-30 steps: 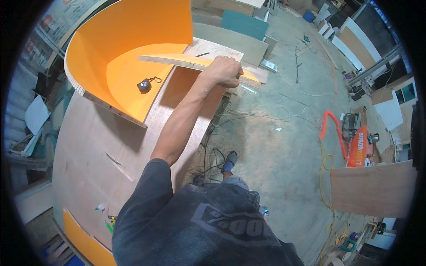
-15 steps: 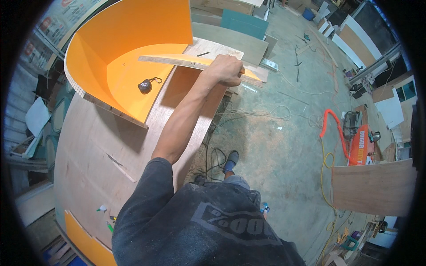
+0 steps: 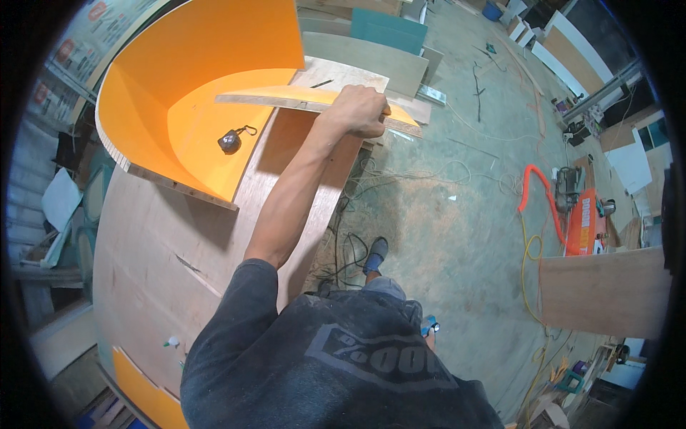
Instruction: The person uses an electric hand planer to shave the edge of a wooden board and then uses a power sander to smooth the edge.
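My left hand [image 3: 359, 111] is closed over a curved orange-faced board [image 3: 268, 97] with a bare wooden edge. That board lies across a pale plywood piece and the open end of a curved orange panel [image 3: 229, 36]. Inside the curved panel, a small dark tape measure [image 3: 229, 141] with a clip rests on the orange base. My right hand [image 3: 431, 342] shows only as a sliver of skin beside my shirt, against a blue object [image 3: 429, 325] with a dark round end; its fingers are mostly hidden.
Plywood forms the broad worktop [image 3: 143, 236], with a thin blade-like tool [image 3: 189, 263] on it. Cables [image 3: 350, 250] trail over the floor by my foot. On the right are a red coiled hose [image 3: 527, 187], a plywood sheet [image 3: 604, 292] and tools. Teal and grey boards [image 3: 388, 31] stand beyond.
My left hand keeps its grip on the curved board, which stays in nearly the same place. The blue object by my right side has come further into view. The whole view has shifted slightly.
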A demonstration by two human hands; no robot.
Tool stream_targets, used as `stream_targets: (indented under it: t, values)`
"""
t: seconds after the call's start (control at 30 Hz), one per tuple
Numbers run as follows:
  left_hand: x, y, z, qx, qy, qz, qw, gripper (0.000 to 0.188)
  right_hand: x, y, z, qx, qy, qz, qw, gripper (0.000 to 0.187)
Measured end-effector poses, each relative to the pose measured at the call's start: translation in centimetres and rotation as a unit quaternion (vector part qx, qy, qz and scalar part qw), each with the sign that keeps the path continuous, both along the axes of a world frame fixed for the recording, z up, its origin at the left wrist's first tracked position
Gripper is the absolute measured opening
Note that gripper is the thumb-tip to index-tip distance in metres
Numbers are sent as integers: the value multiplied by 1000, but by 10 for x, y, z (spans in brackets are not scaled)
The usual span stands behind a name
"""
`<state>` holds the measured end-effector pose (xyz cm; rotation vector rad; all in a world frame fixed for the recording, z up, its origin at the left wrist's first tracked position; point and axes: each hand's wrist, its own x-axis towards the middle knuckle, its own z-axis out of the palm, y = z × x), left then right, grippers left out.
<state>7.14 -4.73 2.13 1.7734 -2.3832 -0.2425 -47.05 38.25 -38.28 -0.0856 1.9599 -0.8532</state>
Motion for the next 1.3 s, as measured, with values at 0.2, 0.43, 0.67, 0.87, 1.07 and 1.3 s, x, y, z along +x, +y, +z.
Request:
stream_targets:
  t: [0.2, 0.43, 0.67, 0.87, 1.07, 1.3]
  values:
    - [-2, 13, 5, 16, -1, -1, 1000, 50, 24, -9, 7, -11, 4, -63, 998, 39]
    - [-2, 0, 8, 6, -13, 3, 1000, 57, 38, -16, 4, 43, 89, -56, 994, 40]
    - [6, -16, 19, 22, -19, 13, 999, 56, 60, -35, 17, 86, 101, -92, 987, 38]
    - [11, -44, 36, 27, -8, -6, 1000, 60, 37, -16, -28, 45, 88, -44, 994, 42]
    - [-2, -65, 62, 62, -12, 2, 998, 62, 10, 7, -98, 44, 83, -63, 994, 40]
    - [14, -112, 78, 82, 14, 57, 995, 52, -5, -43, -71, 16, 43, -13, 999, 38]
